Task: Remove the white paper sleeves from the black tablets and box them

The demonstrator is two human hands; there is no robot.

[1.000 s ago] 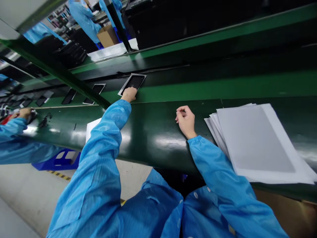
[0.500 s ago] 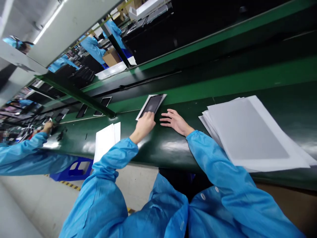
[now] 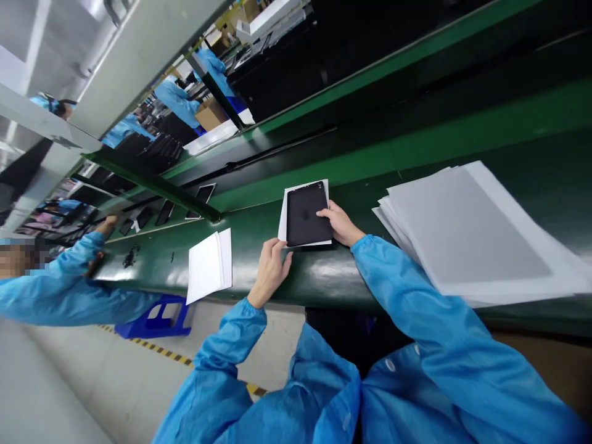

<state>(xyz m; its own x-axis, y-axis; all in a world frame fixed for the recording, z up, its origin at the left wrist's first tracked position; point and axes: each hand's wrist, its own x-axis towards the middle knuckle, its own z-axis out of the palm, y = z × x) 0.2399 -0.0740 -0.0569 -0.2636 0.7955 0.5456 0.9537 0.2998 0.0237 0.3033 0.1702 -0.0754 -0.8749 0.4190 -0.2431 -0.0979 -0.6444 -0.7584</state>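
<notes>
Black cover [image 3: 306,214] lies on white sheet [image 3: 283,213] at near edge of green table [image 3: 324,277], center. Left hand [image 3: 271,268] half-open, fingertips at cover's near-left corner; right hand [image 3: 340,223] pinches its right edge. Best to keep both corners steady and square w/ sheet. Paper stack [image 3: 472,240] right, white envelope [image 3: 209,266] left.

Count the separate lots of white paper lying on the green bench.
3: a big fanned stack of sheets at the right, a small folded pair left of the left hand, and one sheet under the dark case. Others may be hidden.
</notes>
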